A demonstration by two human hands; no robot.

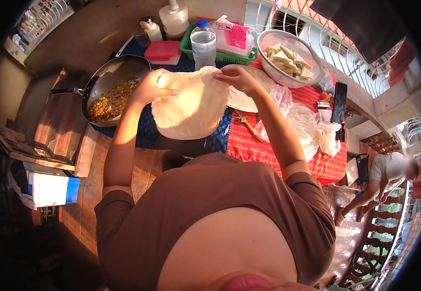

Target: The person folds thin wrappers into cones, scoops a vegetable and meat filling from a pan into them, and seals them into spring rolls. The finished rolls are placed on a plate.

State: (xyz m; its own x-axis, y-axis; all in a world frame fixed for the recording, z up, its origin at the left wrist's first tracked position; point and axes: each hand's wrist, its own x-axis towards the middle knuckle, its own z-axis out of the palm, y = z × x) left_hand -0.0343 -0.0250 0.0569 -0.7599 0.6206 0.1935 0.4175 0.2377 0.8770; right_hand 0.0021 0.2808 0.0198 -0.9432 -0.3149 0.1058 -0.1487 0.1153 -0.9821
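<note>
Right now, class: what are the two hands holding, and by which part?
Both hold one thin round dough sheet by its upper edge: left hand at the left corner, right hand at the right.

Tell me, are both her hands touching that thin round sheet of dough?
Touching. The head view shows the left hand and right hand pinching the dough sheet's upper edge.

Thin pale dough sheet [191, 104], hanging upright

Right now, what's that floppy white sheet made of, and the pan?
The sheet looks like thin dough or pastry wrapper: pale, matte, drooping limply between the left hand and right hand. The pan seems metal, dark with a shiny rim.
</note>
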